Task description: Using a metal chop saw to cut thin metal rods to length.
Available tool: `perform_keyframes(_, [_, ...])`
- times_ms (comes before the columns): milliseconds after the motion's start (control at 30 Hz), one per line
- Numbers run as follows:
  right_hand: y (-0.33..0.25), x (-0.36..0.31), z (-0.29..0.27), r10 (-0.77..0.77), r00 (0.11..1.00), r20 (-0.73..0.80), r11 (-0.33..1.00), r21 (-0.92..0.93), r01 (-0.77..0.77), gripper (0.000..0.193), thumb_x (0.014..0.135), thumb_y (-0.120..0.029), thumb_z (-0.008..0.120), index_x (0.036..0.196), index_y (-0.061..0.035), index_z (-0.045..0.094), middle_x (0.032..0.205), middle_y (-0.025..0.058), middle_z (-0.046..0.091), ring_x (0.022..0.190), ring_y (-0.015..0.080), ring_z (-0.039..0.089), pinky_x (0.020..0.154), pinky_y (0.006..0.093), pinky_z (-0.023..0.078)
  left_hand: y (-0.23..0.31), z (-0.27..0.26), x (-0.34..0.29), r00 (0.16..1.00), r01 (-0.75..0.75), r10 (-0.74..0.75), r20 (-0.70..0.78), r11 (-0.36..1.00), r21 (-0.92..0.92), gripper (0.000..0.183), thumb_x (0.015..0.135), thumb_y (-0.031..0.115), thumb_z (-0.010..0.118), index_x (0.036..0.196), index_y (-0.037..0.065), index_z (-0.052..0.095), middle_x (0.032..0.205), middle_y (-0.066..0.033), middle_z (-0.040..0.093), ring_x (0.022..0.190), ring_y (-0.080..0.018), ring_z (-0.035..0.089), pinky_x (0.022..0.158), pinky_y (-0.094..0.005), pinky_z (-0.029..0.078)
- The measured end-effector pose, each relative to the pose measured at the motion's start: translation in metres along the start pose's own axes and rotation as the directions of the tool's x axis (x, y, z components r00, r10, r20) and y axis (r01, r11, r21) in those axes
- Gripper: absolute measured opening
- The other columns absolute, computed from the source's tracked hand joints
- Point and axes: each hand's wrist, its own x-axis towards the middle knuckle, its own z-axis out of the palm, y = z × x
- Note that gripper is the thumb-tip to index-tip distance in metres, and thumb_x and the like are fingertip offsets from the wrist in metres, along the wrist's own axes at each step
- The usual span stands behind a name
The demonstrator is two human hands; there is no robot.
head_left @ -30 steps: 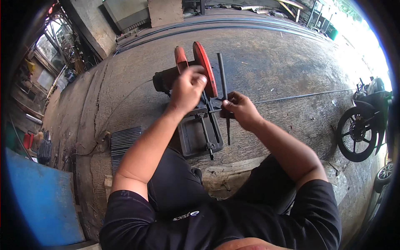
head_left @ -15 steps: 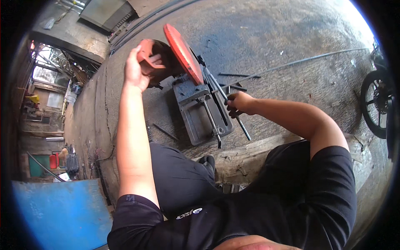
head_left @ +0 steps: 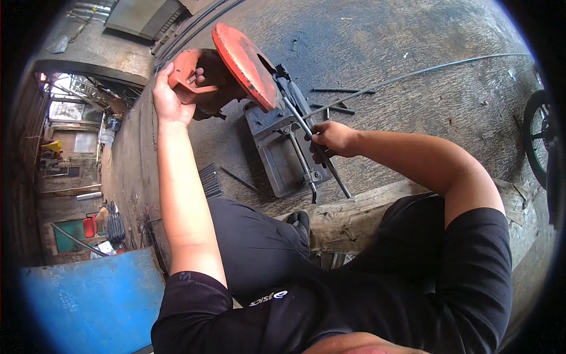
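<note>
A chop saw with a round orange guard [head_left: 244,65] stands on the floor in front of me, on a grey metal base [head_left: 266,156]. My left hand [head_left: 174,103] is closed around its orange handle [head_left: 190,91], left of the guard. My right hand [head_left: 333,140] grips a thin metal rod [head_left: 339,182] at the base's right side. The rod slants from beside the guard down past my hand, its near end free. A clamp screw with a bent crank [head_left: 299,154] lies along the base. The saw's disc is mostly hidden by the guard.
Short cut rods [head_left: 210,182] lie left of the base; more dark pieces [head_left: 343,91] lie beyond it. A long rod [head_left: 424,72] stretches far right towards a spoked wheel [head_left: 537,138]. A wooden beam [head_left: 365,215] is close before me. A blue panel [head_left: 94,301] stands at left.
My left hand and the saw's handle and guard have shifted left and slightly up in the picture. My right hand keeps its grip on the rod, slightly further left. The whole view has shifted a little.
</note>
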Motion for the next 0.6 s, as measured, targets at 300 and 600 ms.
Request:
perform_keyframes(300, [0.001,0.0,0.004,-0.007,0.999,0.049,1.0,0.028,0.006,0.02,0.097,-0.012,0.042,0.108,0.0043,0.047,0.09,0.0143,0.056,0.075,0.0283,0.062,0.075,0.0449,0.056,-0.001,0.005,-0.006,1.0,-0.021,0.021,-0.02,1.0,0.019,0.055,0.091,0.036,0.042,0.122,-0.008,0.047,0.105,-0.0252,0.059,0.092,-0.0337,0.061,0.085,-0.0428,0.05])
perform_keyframes(600, [0.002,0.004,0.007,-0.003,0.999,0.048,1.0,-0.018,0.004,0.019,0.097,-0.012,0.042,0.106,0.0037,0.047,0.087,0.0123,0.055,0.072,0.0244,0.06,0.072,0.0438,0.056,-0.001,0.009,-0.008,1.0,-0.016,0.016,-0.019,1.0,0.0,0.05,0.088,0.034,0.045,0.119,-0.005,0.05,0.103,-0.0166,0.058,0.087,-0.0268,0.063,0.081,-0.0403,0.053])
